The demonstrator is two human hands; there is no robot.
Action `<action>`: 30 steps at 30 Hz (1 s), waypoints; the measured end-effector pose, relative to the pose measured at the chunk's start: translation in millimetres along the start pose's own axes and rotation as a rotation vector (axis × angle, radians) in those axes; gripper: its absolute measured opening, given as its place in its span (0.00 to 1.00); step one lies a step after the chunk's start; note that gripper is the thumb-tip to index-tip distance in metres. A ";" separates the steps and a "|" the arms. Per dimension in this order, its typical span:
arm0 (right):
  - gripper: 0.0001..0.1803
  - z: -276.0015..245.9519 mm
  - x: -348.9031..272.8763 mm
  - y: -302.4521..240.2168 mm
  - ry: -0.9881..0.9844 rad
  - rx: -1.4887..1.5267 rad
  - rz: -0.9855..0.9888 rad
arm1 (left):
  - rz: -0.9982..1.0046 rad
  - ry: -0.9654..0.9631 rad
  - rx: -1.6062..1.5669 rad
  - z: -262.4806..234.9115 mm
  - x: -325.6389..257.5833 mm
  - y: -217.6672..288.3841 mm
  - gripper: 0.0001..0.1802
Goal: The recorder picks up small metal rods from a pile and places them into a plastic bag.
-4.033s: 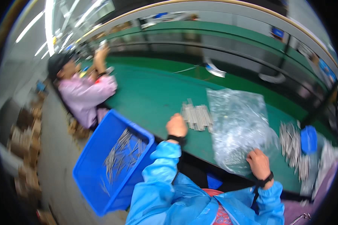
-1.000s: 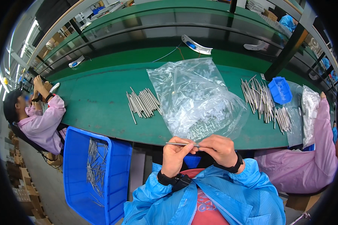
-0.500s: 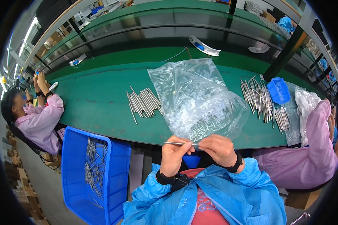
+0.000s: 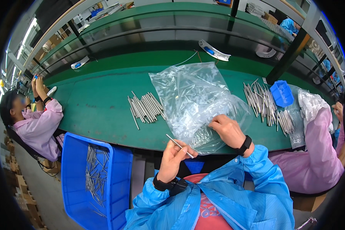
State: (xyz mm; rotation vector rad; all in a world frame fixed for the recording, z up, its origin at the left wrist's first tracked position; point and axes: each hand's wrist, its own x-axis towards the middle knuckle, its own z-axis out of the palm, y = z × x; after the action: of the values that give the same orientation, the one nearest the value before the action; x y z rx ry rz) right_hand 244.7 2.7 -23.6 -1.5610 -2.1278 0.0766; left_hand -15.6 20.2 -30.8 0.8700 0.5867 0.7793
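Observation:
My left hand (image 4: 171, 161) grips a thin metal rod (image 4: 173, 140) between thumb and fingers, just off the table's near edge, the rod slanting down to the right. Over a large clear plastic bag (image 4: 191, 82), my right hand (image 4: 229, 132) has its fingers drawn together, their tips at the bag's contents. Whether they pinch anything is too small to make out. Small whitish translucent pieces (image 4: 204, 135) show in the bag's near part. To its left lies a group of metal rods (image 4: 145, 108).
More rods (image 4: 260, 100) lie to the right, beside a small blue bin (image 4: 282, 94). At my lower left stands a big blue crate (image 4: 120, 180) with loose rods inside. Co-workers in pink sit on both sides. White curved parts (image 4: 214, 51) rest beyond the green table (image 4: 99, 103).
My right hand has left the rod and moved up and right over the bag. My left hand keeps the rod, which now tilts more steeply.

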 end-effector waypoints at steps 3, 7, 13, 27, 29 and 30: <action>0.12 2.6 8.5 10.3 -0.113 -0.119 -0.060 | -0.069 -0.042 0.023 -4.2 -1.9 0.6 0.13; 0.08 -4.2 15.4 10.3 -0.110 -0.061 -0.111 | -0.096 -0.086 0.075 -1.9 -4.9 5.4 0.17; 0.06 -4.4 -4.5 9.6 0.025 0.193 0.081 | -0.091 -0.149 0.320 5.0 -0.8 5.5 0.16; 0.07 -20.1 -43.6 -13.7 0.141 0.922 0.405 | 0.024 -0.169 0.758 36.6 8.0 11.5 0.16; 0.07 -20.3 -48.1 -16.0 0.129 0.933 0.379 | 0.009 -0.193 0.764 37.9 7.6 11.3 0.16; 0.07 -21.9 -49.4 -17.3 0.123 0.935 0.365 | 0.003 -0.201 0.767 37.4 8.0 9.1 0.16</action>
State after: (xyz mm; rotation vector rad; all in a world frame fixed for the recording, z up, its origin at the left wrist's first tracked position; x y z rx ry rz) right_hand 249.6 -53.4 -16.3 -1.2693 -1.3351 0.9228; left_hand 13.0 13.7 -4.8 1.6312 0.7137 0.4477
